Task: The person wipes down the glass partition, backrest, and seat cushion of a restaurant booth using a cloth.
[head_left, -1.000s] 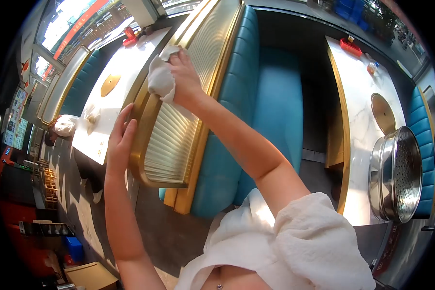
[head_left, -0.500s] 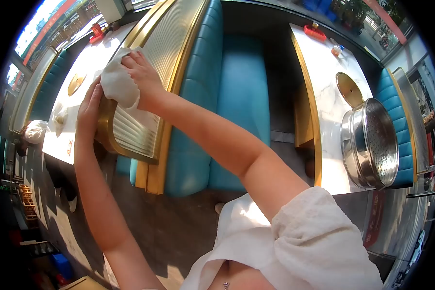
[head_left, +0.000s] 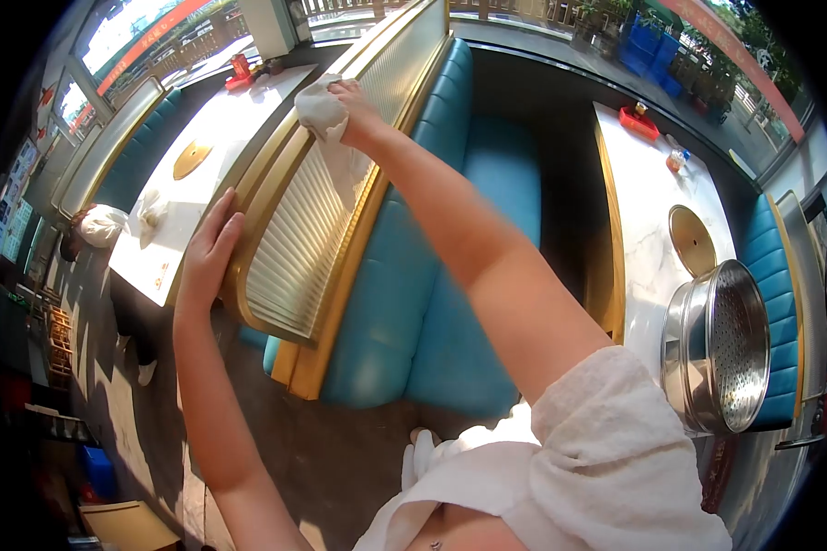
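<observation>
My right hand [head_left: 360, 118] is closed on a white cloth [head_left: 322, 108] and presses it along the gold top rail of a booth partition [head_left: 308, 253]. Part of the cloth hangs down over the ribbed glass panel. At the partition's near end, my left hand [head_left: 209, 262] lies against the gold frame with its fingers stretched out, holding nothing. A teal padded bench [head_left: 487, 275] runs along the right side of the partition.
On the right, a marble table [head_left: 648, 220] carries stacked steel steamers [head_left: 717, 344], a round brass plate [head_left: 691, 241] and a red tray [head_left: 639, 124]. Another marble table [head_left: 234, 124] stands left. A person in white [head_left: 103, 226] is beyond it.
My right hand has slid the cloth farther away along the top rail. My left hand stays near the partition's end, now apart from the cloth. The view has shifted, showing more windows.
</observation>
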Available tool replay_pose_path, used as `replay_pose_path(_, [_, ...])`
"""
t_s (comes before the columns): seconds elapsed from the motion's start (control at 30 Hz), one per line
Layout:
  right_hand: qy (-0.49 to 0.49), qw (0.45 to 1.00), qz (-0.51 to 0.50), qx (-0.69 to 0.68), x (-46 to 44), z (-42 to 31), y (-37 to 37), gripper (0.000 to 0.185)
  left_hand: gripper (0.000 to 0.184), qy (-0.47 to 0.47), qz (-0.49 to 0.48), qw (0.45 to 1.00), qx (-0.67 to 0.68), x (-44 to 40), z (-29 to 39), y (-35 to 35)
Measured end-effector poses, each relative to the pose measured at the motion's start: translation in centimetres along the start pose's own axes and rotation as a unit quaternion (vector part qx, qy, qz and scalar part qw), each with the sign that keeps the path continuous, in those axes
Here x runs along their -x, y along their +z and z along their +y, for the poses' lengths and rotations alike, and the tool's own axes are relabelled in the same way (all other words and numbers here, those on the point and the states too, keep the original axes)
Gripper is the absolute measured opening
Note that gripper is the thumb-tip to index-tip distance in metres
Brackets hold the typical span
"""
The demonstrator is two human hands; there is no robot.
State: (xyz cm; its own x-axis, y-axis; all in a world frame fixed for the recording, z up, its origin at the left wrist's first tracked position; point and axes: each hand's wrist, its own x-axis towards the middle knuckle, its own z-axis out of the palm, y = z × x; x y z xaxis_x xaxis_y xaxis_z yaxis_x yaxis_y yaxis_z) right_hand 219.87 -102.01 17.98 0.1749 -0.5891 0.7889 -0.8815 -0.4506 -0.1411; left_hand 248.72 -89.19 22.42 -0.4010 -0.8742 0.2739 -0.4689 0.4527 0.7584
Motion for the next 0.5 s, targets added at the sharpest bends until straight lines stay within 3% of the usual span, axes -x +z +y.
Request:
replay_pose_path(0.07, [0.025,0.994,-0.098,0.048,-1.4,2.6,-0.6,0.05,0.059,-0.027,-0.008,0.999,-0.033,0.0,0.5,0.0])
replay_pose_path(0.2, [-0.008,0.991,-0.134,0.003,-5.4,5.4,-0.6,0.047,0.065,-0.064,0.023,0.985,-0.158,1.0,3.3,0.9])
replay_pose_path(0.27, [0.063,0.931,-0.359,-0.012,-9.4,5.3,-1.0,0.045,0.061,-0.12,0.073,0.968,-0.209,-0.9,4.7,3.1])
replay_pose_path(0.3, [0.035,0.914,-0.404,-0.023,-9.0,2.9,-1.9,0.047,0.058,-0.141,0.125,0.964,-0.187,-0.3,4.0,2.7])
replay_pose_path(0.37, [-0.132,0.895,-0.404,-0.137,-8.4,-0.5,-2.8,0.043,0.052,-0.166,0.263,0.94,-0.141,-0.2,4.4,2.9])
replay_pose_path(0.4, [-0.184,0.891,-0.385,-0.156,-6.8,-3.6,-2.7,0.037,0.049,-0.146,0.364,0.91,-0.137,0.5,3.9,2.7])
replay_pose_path(0.47, [-0.301,0.867,-0.361,-0.165,-3.4,-10.6,-3.5,0.034,0.045,-0.093,0.47,0.857,-0.19,2.5,2.4,2.4])
replay_pose_path(0.5, [-0.3,0.884,-0.299,-0.196,-1.0,-15.2,-2.6,0.035,0.043,-0.078,0.493,0.838,-0.219,3.1,0.8,2.0])
